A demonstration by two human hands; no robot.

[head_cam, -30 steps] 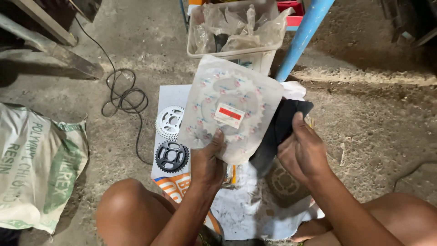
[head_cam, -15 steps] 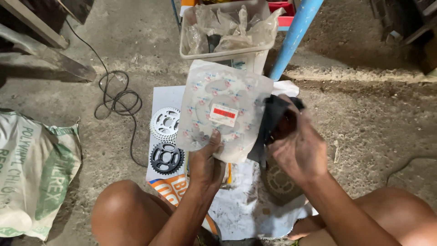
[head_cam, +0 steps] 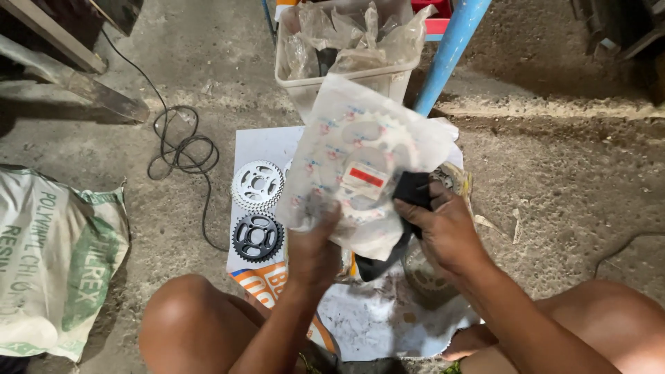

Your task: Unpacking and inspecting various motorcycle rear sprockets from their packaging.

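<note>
Two hands at work over the concrete floor [head_cam: 554, 173], above a printed sheet [head_cam: 260, 142] spread between the knees. Left hand [head_cam: 315, 249] pinches the lower edge of a clear plastic bag [head_cam: 360, 159]; inside shows a large toothed sprocket, pale metal, with a red and white label on the bag face. Right hand [head_cam: 447, 232] is closed around a black cloth [head_cam: 409, 197], pressed against the bag's right edge. Bag is held up in the air, tilted, well above the sheet.

Judgement on handling: the bag is thin and slack, and the sprocket teeth could pierce it. Support from beneath at the heavy disc, not the film edge alone, looks safer. Keep the cloth between palm and teeth.

Count:
- bagged sprocket in hand: one
- loose sprockets on the sheet: two, one silver sprocket [head_cam: 257, 185], one black sprocket [head_cam: 257, 237], just beside each other
- another toothed part under the right wrist: partly hidden, cannot tell
- white bin [head_cam: 305, 90] of crumpled plastic bags: one
- blue pipe [head_cam: 450, 48]: one
- woven sack [head_cam: 55, 263]: one
- black cable [head_cam: 180, 149], coiled: one
</note>
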